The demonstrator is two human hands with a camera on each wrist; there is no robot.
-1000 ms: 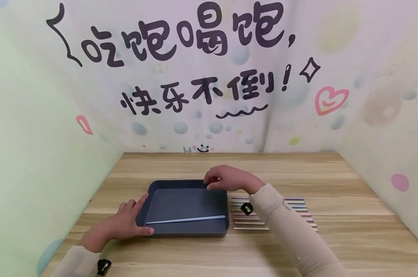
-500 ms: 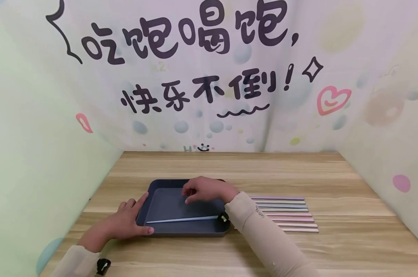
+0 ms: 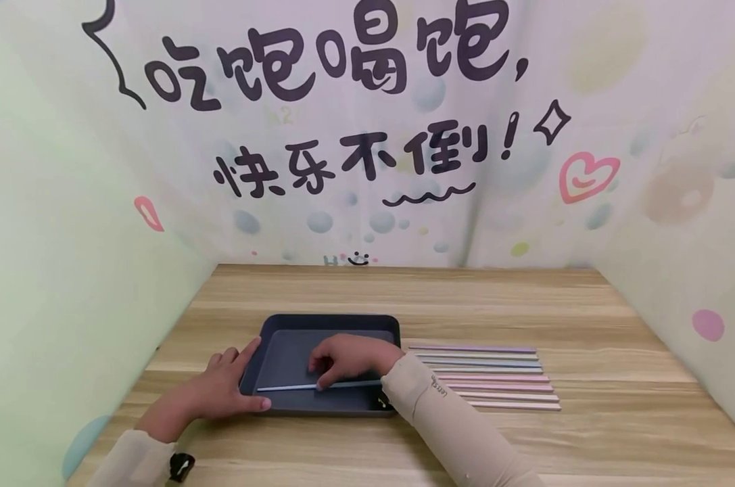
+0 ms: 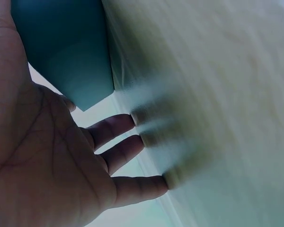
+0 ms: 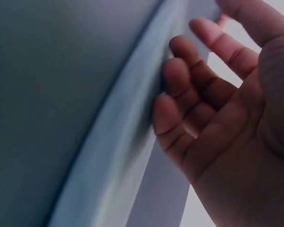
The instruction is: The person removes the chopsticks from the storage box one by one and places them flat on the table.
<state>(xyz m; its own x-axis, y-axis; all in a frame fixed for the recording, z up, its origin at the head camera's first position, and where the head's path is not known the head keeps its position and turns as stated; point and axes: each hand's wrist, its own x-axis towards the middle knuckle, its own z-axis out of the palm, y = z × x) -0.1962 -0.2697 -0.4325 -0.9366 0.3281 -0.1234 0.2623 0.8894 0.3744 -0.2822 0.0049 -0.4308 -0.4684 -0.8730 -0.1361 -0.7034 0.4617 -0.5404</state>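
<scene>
A dark grey tray [image 3: 288, 352] lies on the table with a light blue chopstick [image 3: 285, 388] across its near part; I cannot tell if a second one lies against it. My left hand [image 3: 224, 389] rests at the tray's left edge, thumb on the near rim. In the left wrist view, its straight fingers [image 4: 139, 188] touch the tabletop beside the blue-tinted tray wall [image 4: 61, 47]. Over the tray, my right hand [image 3: 349, 358] is loosely bent, its thumb tip at the chopstick. The right wrist view shows its fingertips [image 5: 175, 71] close to the blurred chopstick [image 5: 109, 156], not wrapped around it.
Several chopsticks [image 3: 495, 379] in purple, blue, pink and pale tones lie side by side right of the tray, partly behind the right sleeve [image 3: 446, 412]. The wooden table [image 3: 464, 304] meets a printed wall cloth at the back.
My right hand has moved left and toward me from the tray's far right corner, coming down to the blue chopstick. The left hand stays at the tray's edge.
</scene>
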